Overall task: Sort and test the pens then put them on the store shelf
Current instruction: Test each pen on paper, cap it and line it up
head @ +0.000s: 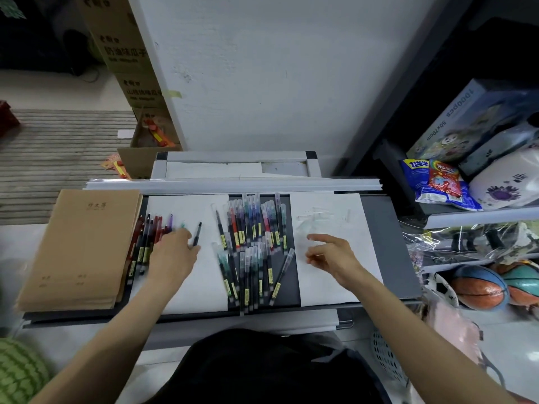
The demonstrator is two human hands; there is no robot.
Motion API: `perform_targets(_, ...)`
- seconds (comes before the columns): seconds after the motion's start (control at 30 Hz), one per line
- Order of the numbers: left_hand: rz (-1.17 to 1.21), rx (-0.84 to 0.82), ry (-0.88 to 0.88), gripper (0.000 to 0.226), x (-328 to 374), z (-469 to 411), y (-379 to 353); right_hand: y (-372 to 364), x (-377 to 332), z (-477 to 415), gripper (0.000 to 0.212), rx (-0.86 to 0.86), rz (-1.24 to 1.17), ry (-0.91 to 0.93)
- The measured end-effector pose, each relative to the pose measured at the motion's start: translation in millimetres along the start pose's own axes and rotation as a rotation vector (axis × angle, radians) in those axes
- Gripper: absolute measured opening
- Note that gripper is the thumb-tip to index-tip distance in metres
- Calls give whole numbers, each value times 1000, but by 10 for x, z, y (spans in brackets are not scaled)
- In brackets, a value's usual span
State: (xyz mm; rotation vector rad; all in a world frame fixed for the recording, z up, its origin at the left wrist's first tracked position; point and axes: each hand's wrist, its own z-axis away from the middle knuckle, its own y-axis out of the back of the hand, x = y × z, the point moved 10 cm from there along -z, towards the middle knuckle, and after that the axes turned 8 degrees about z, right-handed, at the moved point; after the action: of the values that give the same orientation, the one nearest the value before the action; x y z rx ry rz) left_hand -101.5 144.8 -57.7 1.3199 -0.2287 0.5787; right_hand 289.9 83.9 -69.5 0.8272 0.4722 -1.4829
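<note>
I see left hand (172,255) pinching black pen (197,233) on paper (186,287); right hand (332,258) fingers spread loose above other sheet (320,290), capped pens (253,246) between.

Pen pile (253,246) between left sheet (186,284) and right sheet (329,205); loose pens (145,243) beside notebook stack (81,246), far left

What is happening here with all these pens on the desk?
A person is sorting pens. The left hand lies on the left paper sheet, reaching the end of a black pen, beside a row of uncapped pens next to brown notebooks; whether it pinches the pen is unclear. The right hand hovers open over the right paper sheet, near some clear caps. A pile of capped pens lies between the sheets.
</note>
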Motion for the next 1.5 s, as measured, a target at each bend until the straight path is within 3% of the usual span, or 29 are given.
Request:
perform_targets(0.17, -99, -22, 33, 23, 52, 5, 33, -359, -116, 332, 29, -191, -336, -5)
perform_targets(0.27, 35, -63, 16, 26, 194, 133, 60, -476, -165, 477, 26, -247, -426, 22)
perform_targets(0.4, 359, -201, -163, 10, 737, 508, 117, -496, -258, 639, 20, -198, -267, 144)
perform_targets(0.5, 505, -304, -290, 19, 1116, 847, 168, -473, -403, 738, 14, -167, -90, 255)
perform_targets(0.67, 533, -305, -367, 24, 1268, 1015, 197, -473, -668, 865, 13, -156, 166, 429)
perform_targets(0.83, 544, -304, -412, 19, 1321, 1066, 186, -536, -728, 899, 13, -176, 301, 459)
perform_targets(1.07, 646, -320, -333, 21, 1196, 1067, 174, -439, -809, 903, 14, -166, 294, 483)
perform_targets(1.27, 649, -347, -427, 14, 1382, 1162, 136, -677, -675, 950, 16, -217, 298, 436)
perform_targets(1.37, 712, -407, -342, 18, 1339, 1094, -20, -678, -574, 912, 18, -166, 248, 395)
perform_targets(1.5, 1007, -568, -40, 24, 1201, 1088, -326, -664, -545, 874, 19, -128, 260, 399)
